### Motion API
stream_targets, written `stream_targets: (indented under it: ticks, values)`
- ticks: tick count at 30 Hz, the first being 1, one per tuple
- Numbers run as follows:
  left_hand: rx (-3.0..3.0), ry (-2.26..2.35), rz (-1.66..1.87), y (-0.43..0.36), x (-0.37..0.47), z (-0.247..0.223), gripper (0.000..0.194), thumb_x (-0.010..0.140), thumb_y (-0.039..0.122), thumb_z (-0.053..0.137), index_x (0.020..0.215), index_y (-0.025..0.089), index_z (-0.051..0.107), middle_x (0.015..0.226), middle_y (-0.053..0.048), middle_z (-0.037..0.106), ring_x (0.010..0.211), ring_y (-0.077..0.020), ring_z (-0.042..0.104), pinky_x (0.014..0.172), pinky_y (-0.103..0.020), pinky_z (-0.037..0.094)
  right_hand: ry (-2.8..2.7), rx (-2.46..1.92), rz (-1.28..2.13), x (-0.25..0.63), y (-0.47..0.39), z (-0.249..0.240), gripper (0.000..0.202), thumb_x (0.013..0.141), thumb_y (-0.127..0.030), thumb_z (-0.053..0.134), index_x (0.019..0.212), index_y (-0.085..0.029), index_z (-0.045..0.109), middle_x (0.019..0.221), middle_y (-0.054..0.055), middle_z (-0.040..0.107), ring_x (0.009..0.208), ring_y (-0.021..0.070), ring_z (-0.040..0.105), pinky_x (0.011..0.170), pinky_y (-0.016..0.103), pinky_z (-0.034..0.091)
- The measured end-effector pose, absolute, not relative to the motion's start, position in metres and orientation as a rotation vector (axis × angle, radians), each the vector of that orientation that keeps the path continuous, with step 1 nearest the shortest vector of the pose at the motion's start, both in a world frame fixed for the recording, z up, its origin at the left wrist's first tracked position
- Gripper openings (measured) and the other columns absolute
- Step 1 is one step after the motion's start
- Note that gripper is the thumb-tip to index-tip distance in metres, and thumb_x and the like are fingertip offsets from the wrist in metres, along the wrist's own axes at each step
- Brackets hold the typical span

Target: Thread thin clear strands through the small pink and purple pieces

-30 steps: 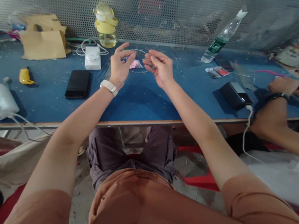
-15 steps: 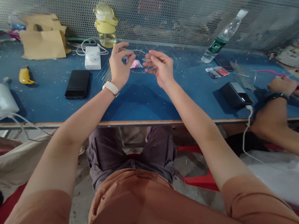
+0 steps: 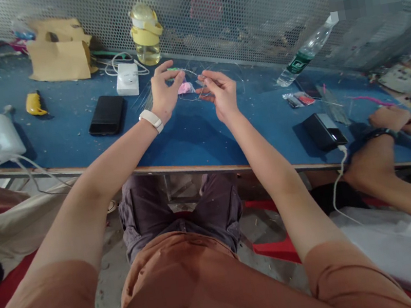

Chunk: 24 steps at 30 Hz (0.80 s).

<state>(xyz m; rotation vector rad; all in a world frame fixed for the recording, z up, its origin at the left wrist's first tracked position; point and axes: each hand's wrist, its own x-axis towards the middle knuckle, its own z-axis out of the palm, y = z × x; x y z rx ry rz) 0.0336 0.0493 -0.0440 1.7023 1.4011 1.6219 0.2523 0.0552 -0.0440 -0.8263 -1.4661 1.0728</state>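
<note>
Hovering above the long blue surface [image 3: 204, 146], the bare left hand [image 3: 165, 95] and bare right hand [image 3: 226, 96] each have a pinching grip on a thin, pale strand [image 3: 189, 70] arcing between them. It looks feather-light, springy (probably kinks easily), best held at 2 points by fingertips.

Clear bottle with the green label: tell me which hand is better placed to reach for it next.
Right, probably. The green-labelled bottle is on the right hand's side; the left hand would have to cross over. The right fingers seem to pinch a thin strand, so that hand may need freeing first.
</note>
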Motion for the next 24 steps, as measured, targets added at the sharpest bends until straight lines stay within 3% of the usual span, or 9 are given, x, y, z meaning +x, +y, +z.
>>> stream_targets:
  ticks: [2,6,8,10,13,16,18,21,24]
  values:
    - [1.682,1.397,1.624,0.049,0.036,-0.045,0.091,0.095,0.116,0.046,0.102,0.030,0.074,0.120,-0.003,0.088,0.167,-0.0205,0.051,0.147,-0.051,0.033,-1.450,-0.832,1.090,0.251,0.053,-0.042,0.072,0.081,-0.091,0.091,0.127,-0.036,0.084,0.145,0.005,0.085,0.148,0.0379,0.078,0.122,0.059,0.069]
    - [1.596,1.211,1.762,0.063,0.034,-0.057,0.077,0.087,0.107,0.073,0.102,0.032,0.081,0.145,-0.009,0.082,0.165,-0.0358,0.057,0.138,-0.061,0.046,-1.439,-0.858,1.123,0.247,0.046,-0.038,0.068,0.083,-0.088,0.092,0.126,-0.036,0.085,0.143,0.004,0.086,0.145,0.0360,0.080,0.122,0.059,0.069]
    - [1.577,1.163,1.719,0.070,0.032,-0.062,0.076,0.084,0.108,0.075,0.101,0.034,0.082,0.144,-0.010,0.081,0.168,-0.0401,0.053,0.134,-0.066,0.048,-1.439,-0.860,1.136,0.245,0.043,-0.036,0.067,0.083,-0.087,0.094,0.125,-0.036,0.085,0.142,0.003,0.087,0.145,0.0359,0.081,0.123,0.060,0.068]
    - [1.563,1.163,1.661,0.073,0.030,-0.063,0.085,0.082,0.115,0.067,0.105,0.034,0.081,0.146,-0.008,0.082,0.169,-0.0391,0.050,0.133,-0.068,0.047,-1.444,-0.858,1.143,0.245,0.041,-0.035,0.068,0.081,-0.087,0.094,0.125,-0.036,0.086,0.140,0.003,0.087,0.145,0.0361,0.080,0.124,0.061,0.067]
    - [1.556,1.193,1.583,0.068,0.030,-0.057,0.107,0.081,0.126,0.039,0.116,0.032,0.076,0.152,-0.001,0.080,0.164,-0.0320,0.049,0.136,-0.065,0.041,-1.465,-0.858,1.133,0.245,0.043,-0.037,0.074,0.079,-0.094,0.091,0.125,-0.036,0.087,0.136,0.003,0.089,0.144,0.0362,0.082,0.125,0.060,0.067]
    - [1.514,1.167,1.549,0.058,0.033,-0.050,0.104,0.083,0.125,0.033,0.112,0.034,0.073,0.144,0.004,0.083,0.153,-0.0265,0.055,0.135,-0.060,0.044,-1.500,-0.842,1.089,0.246,0.050,-0.043,0.084,0.076,-0.105,0.083,0.125,-0.037,0.087,0.131,0.003,0.089,0.139,0.0350,0.084,0.123,0.059,0.068]
    - [1.422,1.117,1.583,0.052,0.036,-0.049,0.085,0.089,0.116,0.054,0.108,0.035,0.076,0.137,0.005,0.085,0.140,-0.0243,0.062,0.127,-0.053,0.051,-1.532,-0.818,1.055,0.247,0.056,-0.048,0.090,0.075,-0.110,0.078,0.126,-0.036,0.086,0.130,0.003,0.089,0.136,0.0355,0.085,0.120,0.059,0.070]
    - [1.261,1.011,1.640,0.045,0.040,-0.048,0.044,0.097,0.077,0.084,0.104,0.033,0.081,0.122,0.002,0.086,0.118,-0.0224,0.068,0.110,-0.045,0.059,-1.580,-0.783,1.018,0.249,0.064,-0.055,0.093,0.077,-0.111,0.076,0.129,-0.034,0.085,0.129,0.006,0.088,0.135,0.0377,0.085,0.116,0.060,0.072]
    - [1.169,0.967,1.633,0.039,0.042,-0.044,0.021,0.107,0.050,0.084,0.099,0.032,0.080,0.102,0.001,0.083,0.113,-0.0201,0.065,0.106,-0.041,0.058,-1.642,-0.762,0.985,0.251,0.068,-0.059,0.089,0.084,-0.108,0.073,0.134,-0.035,0.083,0.132,0.007,0.086,0.140,0.0388,0.083,0.116,0.060,0.072]
